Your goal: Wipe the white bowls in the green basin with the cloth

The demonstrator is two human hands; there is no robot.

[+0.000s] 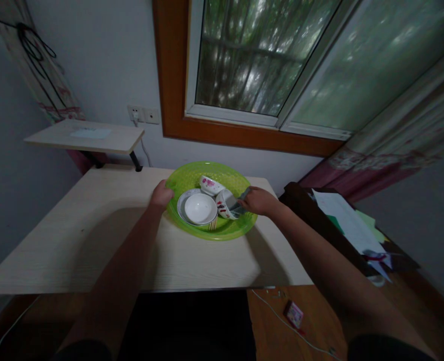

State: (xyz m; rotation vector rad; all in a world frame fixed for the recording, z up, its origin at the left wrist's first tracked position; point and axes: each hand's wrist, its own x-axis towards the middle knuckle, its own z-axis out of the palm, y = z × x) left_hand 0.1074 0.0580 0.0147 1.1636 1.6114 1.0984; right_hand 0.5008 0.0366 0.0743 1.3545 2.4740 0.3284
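A green plastic basin stands at the table's far edge, or just above it; I cannot tell which. My left hand is closed around its left rim. Over the right rim reaches my right hand, its fingers closed on a grey cloth; whether they also grip the rim is hidden. The cloth hangs into a tilted patterned bowl. Behind that leans a bowl with pink flowers. A white bowl rests on a grey-rimmed plate at the basin's left. Thin pale sticks show in front.
The pale wooden table carries a small raised shelf at its back left. A window and wall lie behind. To the right, papers cover a dark cabinet. A cable and a small pink box are on the floor.
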